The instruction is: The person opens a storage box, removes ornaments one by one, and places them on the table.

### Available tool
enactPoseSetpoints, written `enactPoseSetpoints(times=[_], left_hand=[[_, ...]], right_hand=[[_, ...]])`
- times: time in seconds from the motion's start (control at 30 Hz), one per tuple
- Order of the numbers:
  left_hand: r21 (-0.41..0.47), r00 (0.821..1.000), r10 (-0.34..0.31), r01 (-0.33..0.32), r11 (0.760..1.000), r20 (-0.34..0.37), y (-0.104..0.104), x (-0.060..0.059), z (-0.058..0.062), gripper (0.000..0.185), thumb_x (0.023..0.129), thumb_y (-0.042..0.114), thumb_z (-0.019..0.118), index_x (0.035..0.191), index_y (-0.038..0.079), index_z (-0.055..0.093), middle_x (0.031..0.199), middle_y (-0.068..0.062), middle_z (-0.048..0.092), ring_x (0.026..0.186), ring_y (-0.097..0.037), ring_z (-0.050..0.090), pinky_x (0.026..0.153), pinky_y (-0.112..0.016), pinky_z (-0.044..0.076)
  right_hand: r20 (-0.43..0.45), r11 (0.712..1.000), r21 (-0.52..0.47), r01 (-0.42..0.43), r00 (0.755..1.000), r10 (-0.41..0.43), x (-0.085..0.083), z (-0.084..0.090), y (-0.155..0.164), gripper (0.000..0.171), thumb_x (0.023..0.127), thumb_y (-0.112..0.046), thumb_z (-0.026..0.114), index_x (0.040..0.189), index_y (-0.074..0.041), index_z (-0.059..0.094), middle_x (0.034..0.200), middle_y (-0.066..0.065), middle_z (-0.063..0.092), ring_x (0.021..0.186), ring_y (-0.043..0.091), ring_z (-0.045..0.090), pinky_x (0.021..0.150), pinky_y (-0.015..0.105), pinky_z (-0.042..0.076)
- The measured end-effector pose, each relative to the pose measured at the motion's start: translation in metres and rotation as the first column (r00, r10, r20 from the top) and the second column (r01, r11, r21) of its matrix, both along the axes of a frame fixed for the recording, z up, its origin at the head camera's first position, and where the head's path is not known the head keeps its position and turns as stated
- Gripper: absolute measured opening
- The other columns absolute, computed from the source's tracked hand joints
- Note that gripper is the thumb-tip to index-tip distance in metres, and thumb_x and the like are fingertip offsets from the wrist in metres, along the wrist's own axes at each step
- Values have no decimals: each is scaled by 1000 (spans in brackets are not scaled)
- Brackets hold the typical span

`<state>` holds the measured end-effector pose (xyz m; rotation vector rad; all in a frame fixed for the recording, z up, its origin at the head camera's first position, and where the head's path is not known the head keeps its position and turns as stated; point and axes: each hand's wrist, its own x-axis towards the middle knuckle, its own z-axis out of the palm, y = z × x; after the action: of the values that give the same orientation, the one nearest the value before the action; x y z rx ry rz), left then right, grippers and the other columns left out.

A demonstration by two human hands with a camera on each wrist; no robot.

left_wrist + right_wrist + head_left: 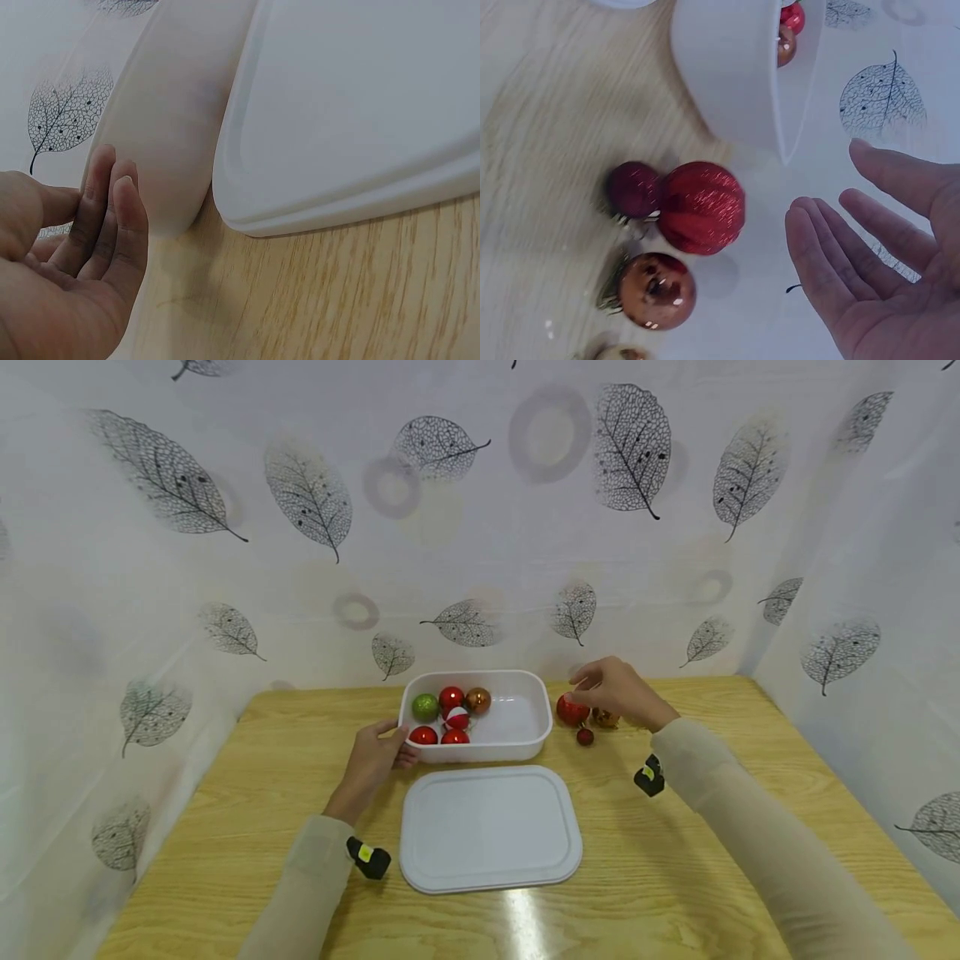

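Note:
My left hand (pixel 372 753) grips a white plastic box (pixel 517 750) at its front left corner, thumb at the rim and fingers against the outer wall. Inside the box lie several baubles: a glittery green bauble (pixel 425 707), a copper bauble (pixel 477 701), a red-and-white bauble (pixel 456 719) and shiny red ones. To the right of the box, my right hand (pixel 621 692) hovers with fingers extended and nothing between them. Close below it are a large red bauble (pixel 703 208), a small dark red bauble (pixel 632 189) and a copper bauble (pixel 658 292).
A white lid (pixel 491 828) lies flat on the wooden table (pixel 300 752), just in front of the box. Behind the table hangs a pale curtain (pixel 480 543) with leaf prints. Part of another pale gold bauble (pixel 622 352) shows at the right wrist view's lower edge.

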<state>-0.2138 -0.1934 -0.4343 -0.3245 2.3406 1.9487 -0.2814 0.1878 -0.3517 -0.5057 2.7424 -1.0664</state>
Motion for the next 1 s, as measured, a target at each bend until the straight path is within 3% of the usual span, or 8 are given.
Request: enactPoseSetpoints(times=[0.2,0.43,0.57,0.77,1.0], left_hand=[[-3,1000,4,-4,1000,6,1,0,0,46,108,18,51,146,-8,44,84,-13,72,71,-15,70,68,-26,62],[5,1000,5,-5,1000,5,1,0,-1,47,108,18,51,145,-9,44,83,-13,73,69,-15,70,67,-26,62],[18,1000,5,-5,1000,1,1,1,1,48,108,17,52,146,-11,43,81,-12,72,69,-14,70,66,-26,62],[13,1000,4,-3,1000,-5,1,1,2,48,108,17,52,145,-11,43,83,-13,73,70,-15,70,67,-25,62],[10,1000,12,-12,1000,-6,1,0,1,46,108,17,51,145,-10,44,82,-12,73,69,-14,70,66,-25,62]], right_hand=[[-6,999,8,-49,999,49,-5,6,-23,41,92,-23,76,122,4,68,111,19,72,103,32,68,92,48,58],[-16,990,-14,-138,990,138,-8,5,-49,40,92,-24,77,120,3,70,111,18,73,102,31,69,91,45,58],[16,984,-49,-173,985,174,-7,1,-65,40,92,-24,77,121,3,69,111,17,73,98,29,71,86,40,60],[97,974,-77,-211,971,218,-4,-7,-87,43,93,-21,75,125,6,66,111,19,73,99,40,70,85,43,61],[129,960,-117,-254,955,268,-4,-20,-109,38,91,-16,77,119,9,68,104,16,74,93,35,71,77,38,63]])
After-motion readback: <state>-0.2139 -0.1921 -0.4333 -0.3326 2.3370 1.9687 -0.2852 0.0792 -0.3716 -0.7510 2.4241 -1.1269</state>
